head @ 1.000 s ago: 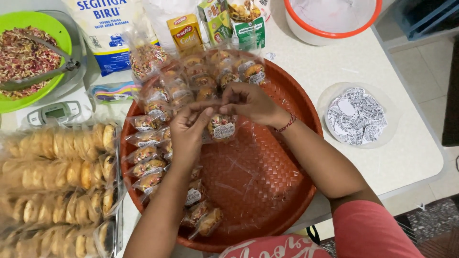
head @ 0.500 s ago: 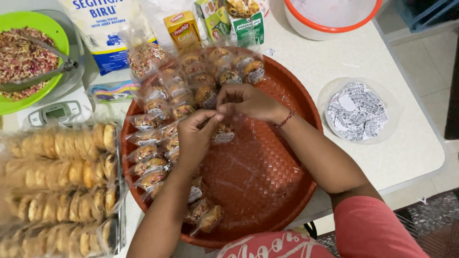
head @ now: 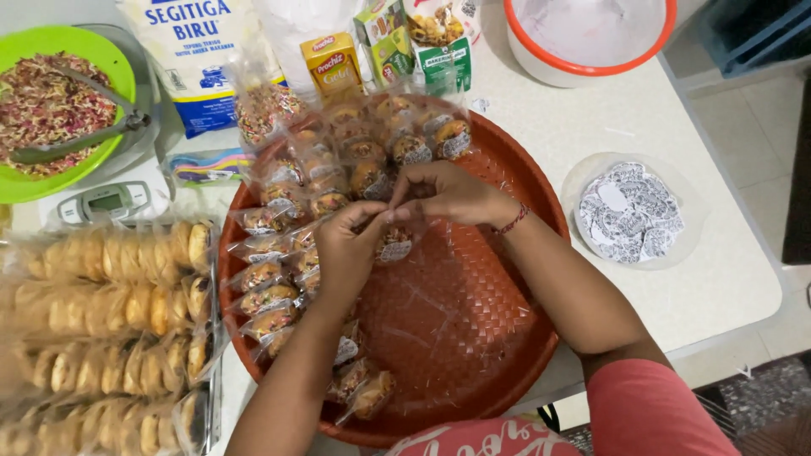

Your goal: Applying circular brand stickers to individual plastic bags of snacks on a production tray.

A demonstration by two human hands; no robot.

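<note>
We have both hands over the round woven red tray (head: 473,338), working on one wrapped cookie (head: 394,243) that hangs just below our fingers, above the bare middle of the tray. The left hand (head: 351,245) and right hand (head: 443,192) meet fingertip to fingertip, both pinched on the top of the clear wrapper. To do this well, we judge it best to keep the pinch high on the plastic, clear of the cookie and its round sticker, and to hold the packet off the rows of finished packets (head: 338,169) beside it. Our fingers hide the wrapper's mouth, so we cannot tell how it is closed.
</note>
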